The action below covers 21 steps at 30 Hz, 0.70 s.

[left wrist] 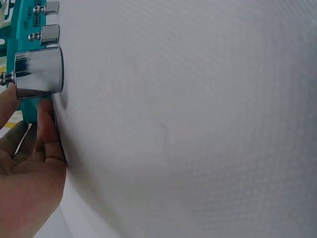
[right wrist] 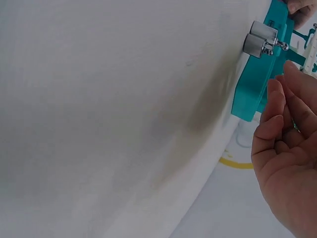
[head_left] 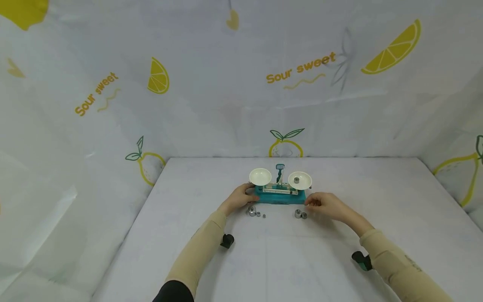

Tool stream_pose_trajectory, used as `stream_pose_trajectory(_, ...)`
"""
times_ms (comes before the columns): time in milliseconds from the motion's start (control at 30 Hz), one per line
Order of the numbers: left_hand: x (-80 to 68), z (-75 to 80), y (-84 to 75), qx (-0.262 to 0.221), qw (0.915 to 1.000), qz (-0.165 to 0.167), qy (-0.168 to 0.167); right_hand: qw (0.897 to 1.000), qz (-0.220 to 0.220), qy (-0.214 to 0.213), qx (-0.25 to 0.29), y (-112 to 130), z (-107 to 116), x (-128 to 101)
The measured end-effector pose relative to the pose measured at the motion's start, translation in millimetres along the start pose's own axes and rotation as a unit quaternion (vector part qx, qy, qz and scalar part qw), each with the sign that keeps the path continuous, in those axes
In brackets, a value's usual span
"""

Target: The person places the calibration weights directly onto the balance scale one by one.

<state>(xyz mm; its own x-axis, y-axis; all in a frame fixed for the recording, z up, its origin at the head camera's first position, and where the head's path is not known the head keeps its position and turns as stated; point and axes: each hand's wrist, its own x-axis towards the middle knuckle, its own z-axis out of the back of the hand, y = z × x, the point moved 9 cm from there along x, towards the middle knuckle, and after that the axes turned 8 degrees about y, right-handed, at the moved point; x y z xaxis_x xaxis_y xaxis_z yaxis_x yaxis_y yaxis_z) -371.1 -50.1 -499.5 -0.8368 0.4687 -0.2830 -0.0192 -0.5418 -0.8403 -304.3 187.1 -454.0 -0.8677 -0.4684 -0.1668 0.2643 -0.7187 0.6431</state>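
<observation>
A teal balance scale [head_left: 280, 196] with two white pans stands mid-table. The left pan [head_left: 260, 176] is bare; the right pan [head_left: 300, 180] carries one small metal weight [head_left: 296, 180]. My left hand [head_left: 241, 198] holds the left end of the scale base [left wrist: 27, 106] between thumb and fingers [left wrist: 47, 129]. My right hand [head_left: 323, 204] hovers by the base's right end, fingers [right wrist: 277, 106] curled, pinching a small grey metal piece [right wrist: 295, 126] too small to identify. In front of the scale, loose chrome weights sit in a left group [head_left: 252, 211] and a right group [head_left: 298, 214].
The white table [head_left: 286, 260] is walled on three sides by a lemon-print cloth [head_left: 211, 96]. In the left wrist view the biggest weight [left wrist: 38, 72] stands right by my fingers. Two weights [right wrist: 257, 39] stand before the base in the right wrist view.
</observation>
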Motion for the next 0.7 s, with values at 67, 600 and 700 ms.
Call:
stream_pose_trajectory(67, 0.2, 0.4, 0.4, 0.000, 1.0000, 0.003, 0.000, 1.000, -0.002, 0.014, 0.007, -3, -5, 1)
stream_pose_trajectory(600, 0.4, 0.0, 1.0, -0.001, 0.9999, 0.011, 0.000, 0.998, 0.012, 0.060, 0.001, -3, -24, 6)
stream_pose_trajectory(700, 0.4, -0.3, 0.7, 0.001, 0.9999, 0.010, 0.002, 0.998, 0.013, 0.057, -0.002, -1, -25, 5)
